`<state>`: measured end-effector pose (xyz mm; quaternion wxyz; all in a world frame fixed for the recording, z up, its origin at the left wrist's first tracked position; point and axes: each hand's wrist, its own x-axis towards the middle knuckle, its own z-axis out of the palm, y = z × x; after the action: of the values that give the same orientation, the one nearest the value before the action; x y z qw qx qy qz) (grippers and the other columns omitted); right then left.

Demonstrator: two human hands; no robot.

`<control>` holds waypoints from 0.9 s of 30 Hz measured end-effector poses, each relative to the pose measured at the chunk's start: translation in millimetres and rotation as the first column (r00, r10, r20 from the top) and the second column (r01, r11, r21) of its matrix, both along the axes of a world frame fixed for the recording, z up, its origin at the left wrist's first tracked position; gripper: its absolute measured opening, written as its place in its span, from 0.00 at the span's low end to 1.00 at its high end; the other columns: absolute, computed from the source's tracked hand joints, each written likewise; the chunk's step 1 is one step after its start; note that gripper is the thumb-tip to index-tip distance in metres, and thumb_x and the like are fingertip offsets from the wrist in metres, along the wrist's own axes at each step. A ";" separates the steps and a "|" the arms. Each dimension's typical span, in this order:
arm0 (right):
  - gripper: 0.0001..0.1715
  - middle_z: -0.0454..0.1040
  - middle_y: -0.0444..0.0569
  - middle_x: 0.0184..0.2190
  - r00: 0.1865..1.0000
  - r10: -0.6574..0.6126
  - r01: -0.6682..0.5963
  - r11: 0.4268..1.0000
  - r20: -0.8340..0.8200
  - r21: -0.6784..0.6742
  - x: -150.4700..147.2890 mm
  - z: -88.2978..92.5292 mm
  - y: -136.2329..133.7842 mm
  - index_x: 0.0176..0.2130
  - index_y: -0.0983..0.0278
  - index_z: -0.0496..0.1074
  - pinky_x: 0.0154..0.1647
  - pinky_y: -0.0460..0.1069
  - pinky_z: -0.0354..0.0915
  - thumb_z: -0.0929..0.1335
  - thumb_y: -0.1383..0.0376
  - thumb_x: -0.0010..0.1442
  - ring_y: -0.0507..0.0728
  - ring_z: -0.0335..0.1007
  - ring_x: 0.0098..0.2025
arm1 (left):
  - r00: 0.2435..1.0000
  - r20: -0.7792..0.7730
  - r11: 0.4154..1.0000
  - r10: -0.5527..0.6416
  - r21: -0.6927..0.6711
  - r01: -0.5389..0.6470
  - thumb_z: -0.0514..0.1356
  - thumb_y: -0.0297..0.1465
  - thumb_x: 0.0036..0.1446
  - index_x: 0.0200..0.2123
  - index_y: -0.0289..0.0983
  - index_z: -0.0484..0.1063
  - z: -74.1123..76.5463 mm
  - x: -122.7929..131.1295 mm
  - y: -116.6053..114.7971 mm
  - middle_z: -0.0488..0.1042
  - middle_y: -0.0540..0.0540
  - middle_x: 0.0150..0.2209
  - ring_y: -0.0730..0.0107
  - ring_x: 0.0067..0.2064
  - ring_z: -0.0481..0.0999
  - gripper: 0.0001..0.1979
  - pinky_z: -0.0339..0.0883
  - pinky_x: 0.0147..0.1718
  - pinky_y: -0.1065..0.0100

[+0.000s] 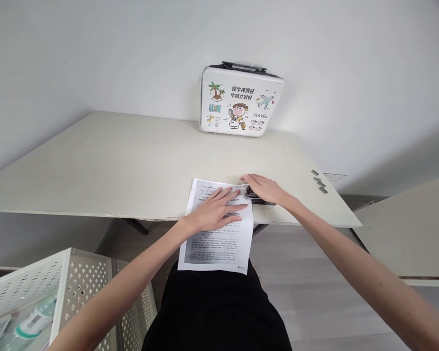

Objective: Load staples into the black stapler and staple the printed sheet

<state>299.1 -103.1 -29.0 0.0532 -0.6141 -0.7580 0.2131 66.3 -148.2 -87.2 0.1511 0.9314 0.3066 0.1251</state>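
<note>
A printed sheet of paper [215, 248] lies over the table's front edge, its lower part hanging beyond the edge above my lap. My left hand [217, 209] rests flat on the sheet with its fingers spread. At the paper's upper right edge is a black stapler [254, 195]. My right hand [265, 187] is wrapped over the stapler from above and hides much of it. The stapler's front end meets the paper's right margin; whether the sheet is between its jaws I cannot tell.
A white case [241, 105] with cartoon prints stands against the wall at the back of the table [131, 161]. Several small strips of staples [319, 183] lie near the right edge. A white perforated basket [84, 278] holding a bottle [36, 319] stands at lower left.
</note>
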 end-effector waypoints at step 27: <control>0.31 0.70 0.51 0.66 0.979 0.076 -0.091 0.993 0.190 0.073 -8.4 -10.4 -0.4 0.61 0.55 0.69 0.59 0.65 0.66 0.48 0.57 0.75 0.66 0.68 0.63 | 1.000 0.020 1.000 -0.004 0.010 0.003 0.46 0.53 0.74 0.71 0.53 0.63 -2.9 2.2 1.3 0.39 0.56 0.78 0.53 0.78 0.38 0.28 0.31 0.75 0.48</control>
<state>290.6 -103.5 -39.3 -0.0023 -0.5964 -0.7928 0.1254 68.5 -146.9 -90.1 0.1495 0.9314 0.3028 0.1356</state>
